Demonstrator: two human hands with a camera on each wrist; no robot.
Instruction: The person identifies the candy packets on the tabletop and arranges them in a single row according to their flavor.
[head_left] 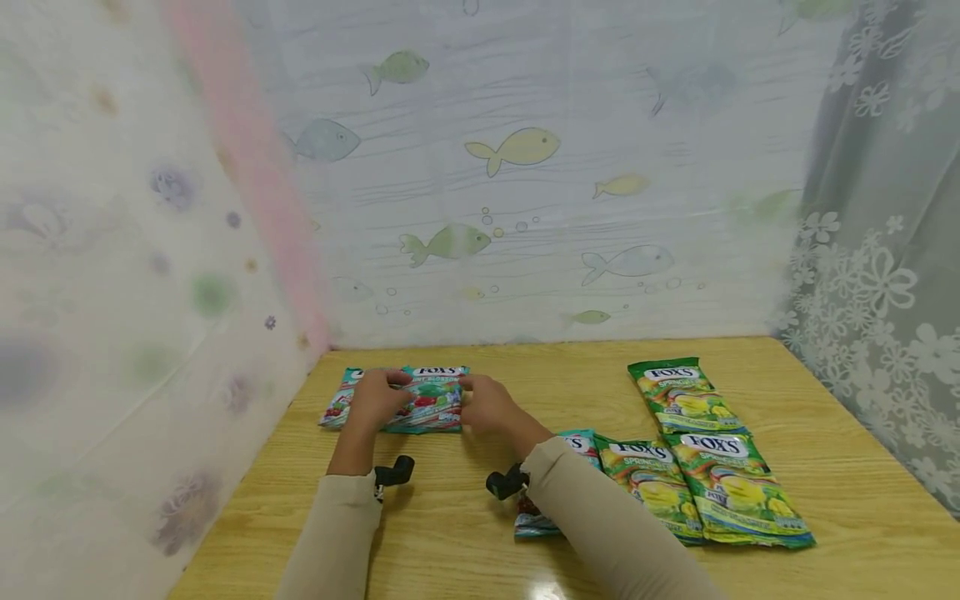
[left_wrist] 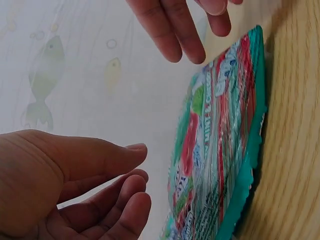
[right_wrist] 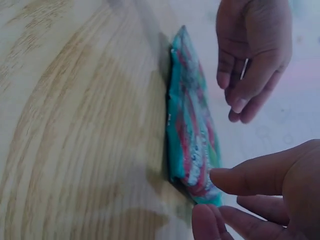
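Observation:
Two teal FOX'S candy bags lie side by side at the table's back left: the right one (head_left: 435, 402) shows cherries on its front, and the left one (head_left: 337, 402) is partly covered by my left hand (head_left: 380, 400). The left hand hovers over where the bags meet; in the left wrist view its thumb and loosely bent fingers stand apart from the teal bag (left_wrist: 215, 125). My right hand (head_left: 491, 406) is at the right bag's right end. In the right wrist view its thumb and fingers lie around that bag's (right_wrist: 192, 125) near corner, without a visible pinch.
Another teal bag (head_left: 534, 527) lies partly under the right forearm. Beside it are two green FOX'S bags, a left one (head_left: 652, 487) and a right one (head_left: 738, 492), with a third green bag (head_left: 682, 396) behind. A fish-patterned sheet (head_left: 525, 250) hangs behind the wooden table (head_left: 442, 533).

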